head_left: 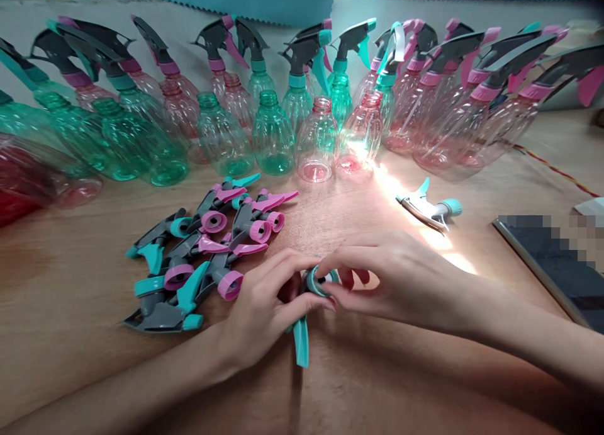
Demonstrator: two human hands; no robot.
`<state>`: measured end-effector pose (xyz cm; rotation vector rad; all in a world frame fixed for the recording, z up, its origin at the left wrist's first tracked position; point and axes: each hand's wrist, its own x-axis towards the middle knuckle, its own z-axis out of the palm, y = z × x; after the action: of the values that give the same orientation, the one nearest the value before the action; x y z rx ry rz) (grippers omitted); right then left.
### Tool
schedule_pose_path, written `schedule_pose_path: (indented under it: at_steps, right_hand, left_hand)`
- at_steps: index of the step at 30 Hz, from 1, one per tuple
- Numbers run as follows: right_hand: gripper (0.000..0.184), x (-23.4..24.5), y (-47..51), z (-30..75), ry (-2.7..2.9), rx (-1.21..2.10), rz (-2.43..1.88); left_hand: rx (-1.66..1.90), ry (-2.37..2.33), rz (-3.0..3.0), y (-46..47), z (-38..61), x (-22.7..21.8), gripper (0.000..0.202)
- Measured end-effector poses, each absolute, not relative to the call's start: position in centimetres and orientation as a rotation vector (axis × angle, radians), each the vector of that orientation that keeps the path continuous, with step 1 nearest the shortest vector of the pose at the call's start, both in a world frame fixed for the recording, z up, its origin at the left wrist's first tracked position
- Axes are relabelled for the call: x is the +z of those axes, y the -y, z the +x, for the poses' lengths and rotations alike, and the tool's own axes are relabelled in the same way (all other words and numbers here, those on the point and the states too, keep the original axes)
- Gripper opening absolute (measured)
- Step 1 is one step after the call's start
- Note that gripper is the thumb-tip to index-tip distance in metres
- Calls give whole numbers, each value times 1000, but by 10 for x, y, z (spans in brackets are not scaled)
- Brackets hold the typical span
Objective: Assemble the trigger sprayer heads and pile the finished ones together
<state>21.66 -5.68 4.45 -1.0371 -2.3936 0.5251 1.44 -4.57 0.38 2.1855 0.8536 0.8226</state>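
My left hand and my right hand meet at the table's near middle, both with fingers pinched round one grey spray head with a teal collar and teal trigger. Its trigger hangs down below my left fingers. Just left of my hands lies a heap of several loose spray heads in grey with pink or teal parts. Another spray head with a white trigger lies alone to the right, in a patch of sunlight.
A row of several green and pink plastic bottles stands along the back of the wooden table, some capped with spray heads, some uncapped. A dark flat board lies at the right edge. A red-yellow wire runs behind it.
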Motion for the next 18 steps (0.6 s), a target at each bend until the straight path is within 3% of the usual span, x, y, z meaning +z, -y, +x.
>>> schedule_pose_path:
  at_steps: [5, 18]
  right_hand:
    - [9, 47, 60, 215, 2401, 414, -1134]
    - [14, 57, 54, 226, 2597, 511, -1121]
  left_hand:
    - [807, -853, 2174, 47, 15, 5, 22]
    - [773, -944, 2087, 45, 15, 4, 26]
